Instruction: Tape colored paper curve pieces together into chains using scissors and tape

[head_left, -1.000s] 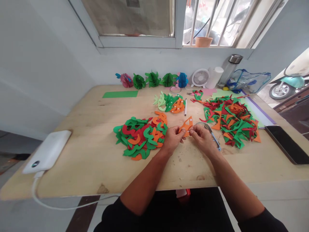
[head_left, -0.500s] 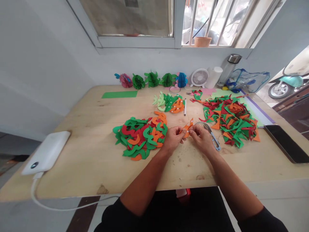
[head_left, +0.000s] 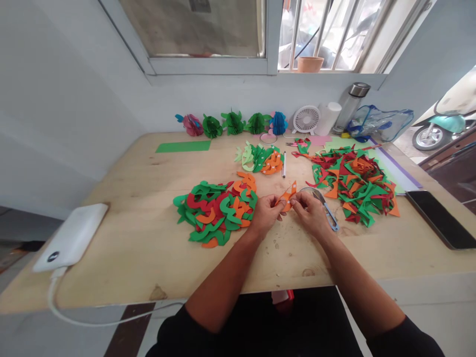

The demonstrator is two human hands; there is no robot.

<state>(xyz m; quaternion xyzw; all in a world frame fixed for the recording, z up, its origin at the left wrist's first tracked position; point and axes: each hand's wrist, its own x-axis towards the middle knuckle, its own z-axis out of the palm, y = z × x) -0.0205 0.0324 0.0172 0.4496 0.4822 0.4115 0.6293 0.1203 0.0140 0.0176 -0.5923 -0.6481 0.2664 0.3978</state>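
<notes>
Between my two hands is a small orange paper cutout (head_left: 288,195) with little white squares on it, held just above the table. My left hand (head_left: 268,211) pinches its left side; my right hand (head_left: 307,208) pinches its right side. Just left of my left hand lies a heap of green, red and orange curved paper cutouts (head_left: 211,206). Beside my right hand rests a cutting tool with a light blue handle (head_left: 330,216), partly hidden by the hand. Farther back is a smaller group of green and orange cutouts (head_left: 260,158) with white squares, next to a white pen (head_left: 284,164).
A pile of paper scraps (head_left: 357,183) spreads on the right, near a black phone (head_left: 441,219). A white power bank (head_left: 72,238) with a cable lies at left. Along the wall stand several folded paper figures (head_left: 234,122), a small fan (head_left: 307,119) and a bottle (head_left: 351,108).
Almost nothing differs. Both hands keep their pinch on the orange cutout, and the view has shifted very slightly.
</notes>
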